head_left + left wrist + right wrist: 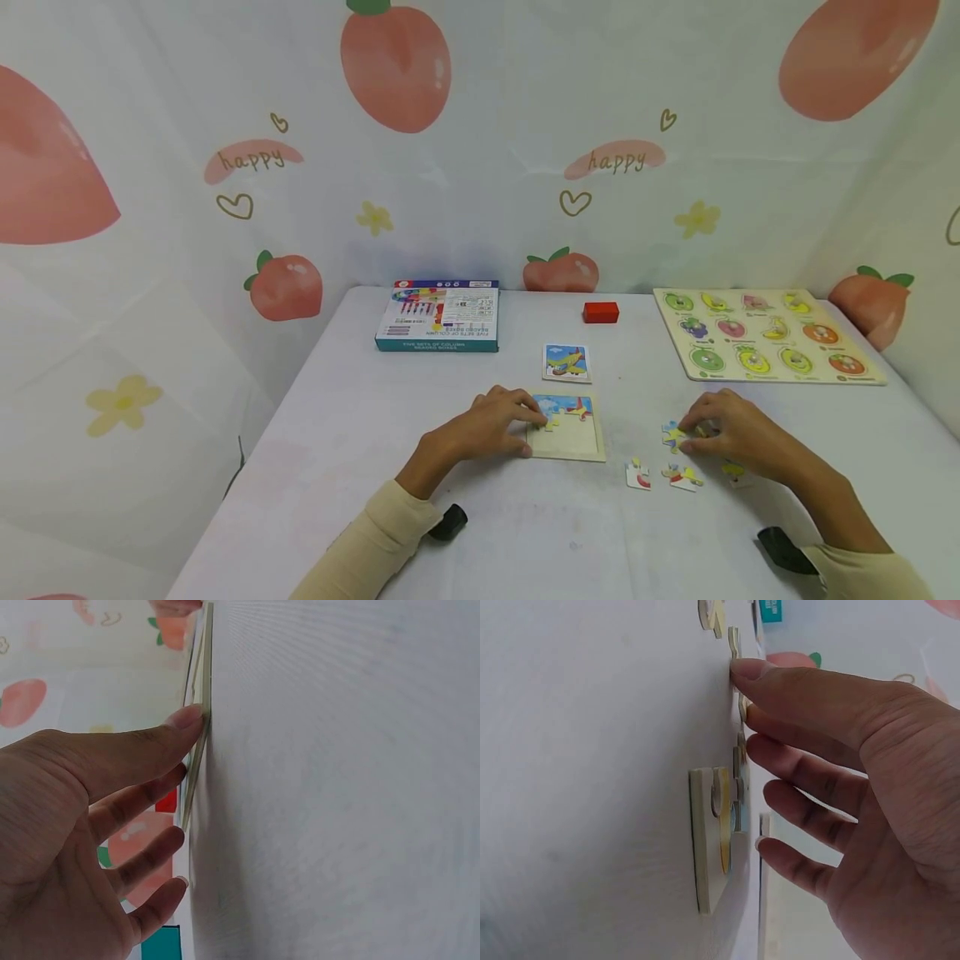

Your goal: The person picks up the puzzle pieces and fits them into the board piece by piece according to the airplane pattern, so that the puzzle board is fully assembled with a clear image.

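Observation:
My left hand (491, 427) rests at the left side of a square wooden puzzle tray (573, 446). Its thumb touches the tray's edge (208, 667) in the left wrist view, and the index fingertip lies on a yellow-tipped piece (552, 423) inside. Sky and red plane pieces fill the tray's upper part. To the right, my right hand (742, 435) pinches a blue and yellow puzzle piece (671, 436) between thumb and index finger, low over the table. Loose pieces lie close by: one with a red curve (638, 475), another red and yellow (682, 477), and one partly under the hand (735, 473).
Behind the tray lies a plane picture card (567, 363), with a red block (601, 312) farther back. A boxed bead set (438, 317) sits at the back left. The fruit board (765, 337) occupies the back right, against the printed cloth backdrop.

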### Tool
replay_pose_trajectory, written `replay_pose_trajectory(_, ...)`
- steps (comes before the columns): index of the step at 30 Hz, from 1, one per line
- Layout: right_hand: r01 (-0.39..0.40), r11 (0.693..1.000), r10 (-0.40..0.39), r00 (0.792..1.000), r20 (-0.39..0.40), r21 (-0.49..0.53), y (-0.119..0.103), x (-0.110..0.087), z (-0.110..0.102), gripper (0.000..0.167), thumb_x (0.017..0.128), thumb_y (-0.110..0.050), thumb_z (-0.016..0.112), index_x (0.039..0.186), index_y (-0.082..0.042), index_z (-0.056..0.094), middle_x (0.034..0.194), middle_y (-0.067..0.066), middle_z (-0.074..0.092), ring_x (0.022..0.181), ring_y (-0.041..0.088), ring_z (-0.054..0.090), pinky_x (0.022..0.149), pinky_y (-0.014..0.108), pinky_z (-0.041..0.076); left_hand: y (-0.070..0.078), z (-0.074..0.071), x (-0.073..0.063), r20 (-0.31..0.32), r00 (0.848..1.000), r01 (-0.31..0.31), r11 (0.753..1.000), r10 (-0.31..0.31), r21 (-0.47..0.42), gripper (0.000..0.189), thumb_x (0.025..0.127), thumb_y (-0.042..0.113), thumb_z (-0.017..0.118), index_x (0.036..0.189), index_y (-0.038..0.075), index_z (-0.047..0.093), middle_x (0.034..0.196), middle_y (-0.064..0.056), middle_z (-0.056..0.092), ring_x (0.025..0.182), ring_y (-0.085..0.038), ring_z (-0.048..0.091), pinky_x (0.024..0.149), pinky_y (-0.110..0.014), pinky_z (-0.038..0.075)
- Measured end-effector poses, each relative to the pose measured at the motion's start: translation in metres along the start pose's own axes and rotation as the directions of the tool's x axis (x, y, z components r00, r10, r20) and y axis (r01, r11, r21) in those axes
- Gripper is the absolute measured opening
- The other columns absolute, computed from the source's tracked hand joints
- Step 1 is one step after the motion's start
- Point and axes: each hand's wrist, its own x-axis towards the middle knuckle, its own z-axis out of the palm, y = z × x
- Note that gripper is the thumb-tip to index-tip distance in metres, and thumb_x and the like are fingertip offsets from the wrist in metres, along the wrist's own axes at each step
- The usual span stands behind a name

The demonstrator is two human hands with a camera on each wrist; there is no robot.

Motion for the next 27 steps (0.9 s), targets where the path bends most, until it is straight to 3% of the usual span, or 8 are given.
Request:
replay_pose_trajectory(15,0.054,0.999,-0.055,0.996,-0.064,-0.006,-0.009,0.005,0.002,0.024,0.084,-0.036,0.091,0.099,-0.019,0.083,0.105,-0.005,0.073,0.111,0.033,0.062,0.096,0.06,0.048,-0.001,0.002,0.0,-0.002,1.0,-0.001,0.999,0.001,-0.033,0.049,0.094,0.026,0.083,0.141,0.021,0.071,0.143,0.004,0.061,0.137,-0.017,0.051,0.102,-0.04,0.04)
replay_pose_trajectory(20,0.101,0.995,-0.101,0.991,-0.085,-0.008,-0.019,0.013,0.005,0.019,0.085,-0.034,0.09,0.098,-0.022,0.082,0.104,-0.008,0.071,0.106,0.024,0.063,0.094,0.054,0.052,-0.001,0.002,0.0,0.0,1.0,0.001,0.999,-0.001,-0.035,0.049,0.095,0.025,0.083,0.142,0.02,0.07,0.144,0.004,0.061,0.137,-0.018,0.051,0.101,-0.039,0.039)
replay_pose_trajectory(27,0.114,0.993,-0.113,0.992,-0.064,0.009,-0.033,0.027,0.009,0.017,0.087,-0.032,0.088,0.099,-0.022,0.083,0.106,-0.007,0.071,0.11,0.024,0.061,0.093,0.052,0.053,-0.001,0.002,0.0,-0.005,1.0,-0.001,0.999,0.001,-0.033,0.049,0.094,0.025,0.083,0.141,0.02,0.071,0.142,0.004,0.061,0.137,-0.018,0.051,0.098,-0.038,0.038)
